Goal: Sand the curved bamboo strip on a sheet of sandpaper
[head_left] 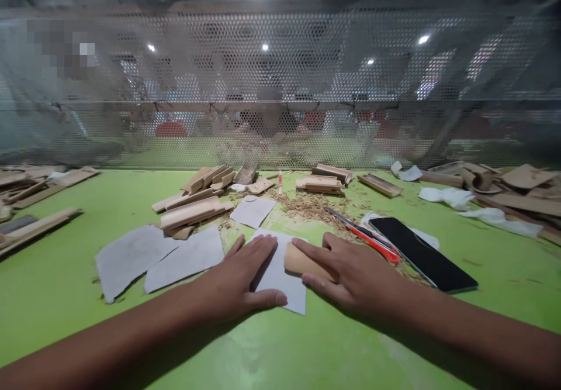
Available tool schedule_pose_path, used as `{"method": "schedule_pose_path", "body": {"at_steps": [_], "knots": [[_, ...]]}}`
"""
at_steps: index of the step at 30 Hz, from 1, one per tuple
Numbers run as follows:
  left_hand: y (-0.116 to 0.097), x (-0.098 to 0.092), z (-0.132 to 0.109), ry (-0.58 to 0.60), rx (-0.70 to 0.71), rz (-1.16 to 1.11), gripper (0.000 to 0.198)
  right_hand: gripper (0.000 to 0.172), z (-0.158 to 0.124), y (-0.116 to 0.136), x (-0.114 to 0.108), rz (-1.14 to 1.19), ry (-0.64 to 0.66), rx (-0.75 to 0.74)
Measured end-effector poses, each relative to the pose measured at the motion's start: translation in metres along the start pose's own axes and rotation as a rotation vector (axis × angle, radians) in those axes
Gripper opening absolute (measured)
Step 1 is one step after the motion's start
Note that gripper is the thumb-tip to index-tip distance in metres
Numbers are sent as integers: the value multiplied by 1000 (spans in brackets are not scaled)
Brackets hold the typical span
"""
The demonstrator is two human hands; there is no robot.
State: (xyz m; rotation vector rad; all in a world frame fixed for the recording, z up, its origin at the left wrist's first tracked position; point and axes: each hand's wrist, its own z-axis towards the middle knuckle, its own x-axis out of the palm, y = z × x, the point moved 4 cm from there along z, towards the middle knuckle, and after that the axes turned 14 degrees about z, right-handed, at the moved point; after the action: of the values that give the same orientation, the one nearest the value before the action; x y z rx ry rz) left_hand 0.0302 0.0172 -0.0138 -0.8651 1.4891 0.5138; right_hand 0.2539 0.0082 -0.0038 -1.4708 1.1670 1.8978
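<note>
My left hand (245,282) lies flat with its fingers stretched out, pressing on a whitish paper sheet (289,299) on the green table. A short, pale, curved piece of wood, bamboo-like (302,261), rests on the right part of that sheet. My right hand (346,267) grips this piece, thumb on the near side and fingers over the far side and top; its underside is hidden. Left of my hands lie two more greyish sheets (131,255), and a smaller sheet (253,211) sits just beyond. An orange utility knife (372,239) is beyond my right hand.
A black phone (423,252) lies right of the knife. Stacked wood strips (193,211) and wood blocks (322,182) stand farther back, with shavings (307,206) between. More wood pieces (517,182) lie at both sides. A perforated screen (263,86) borders the table's far edge.
</note>
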Motion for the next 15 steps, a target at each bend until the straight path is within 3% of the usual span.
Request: {"method": "schedule_pose_path", "body": {"at_steps": [5,11,15], "knots": [[1,1,0,16,-21,-31,99,56,20,1,5,-116,15,30],[2,1,0,29,-43,-25,101,60,15,3,12,-88,98,-22],[3,2,1,29,-47,-14,101,59,15,-5,6,-134,7,79]]}}
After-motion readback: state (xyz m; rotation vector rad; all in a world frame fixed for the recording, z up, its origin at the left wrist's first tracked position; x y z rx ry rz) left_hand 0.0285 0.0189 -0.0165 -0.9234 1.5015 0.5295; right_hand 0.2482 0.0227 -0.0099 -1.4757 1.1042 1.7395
